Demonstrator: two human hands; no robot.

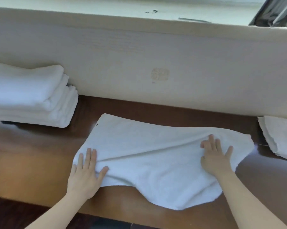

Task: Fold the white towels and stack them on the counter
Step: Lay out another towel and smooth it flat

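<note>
The hands are lying flat and well apart. The left hand (pixel 85 169) is pressing the left end of a rumpled white terry towel (pixel 156 156), and the right hand (pixel 215 156) is pressing its right half. Both have straight, spread fingers and are gripping nothing. The towel is lying lengthwise in the middle of the glossy brown wooden table (pixel 32 159), with its near edge sagging toward the person. A long crease is running across it from one hand to the other. The open palms are probably there to pin the cloth and smooth it outward, so that the crease flattens before the next fold is made. Only the left thumb is lying on the bunched ridge, while the other left fingers are reaching over the towel's edge toward the bare wood, which suggests that end is being held in place. A stack of folded white towels (pixel 32 96) is sitting at the far left against the pale beige wall panel (pixel 156 63), where it is not in the way of the folding. That is likely where this towel will go once folded. More white cloth (pixel 280 139) is lying at the right edge of the table, partly cut off by the view, and it may be waiting its turn. The folding of this towel looks barely begun.
</note>
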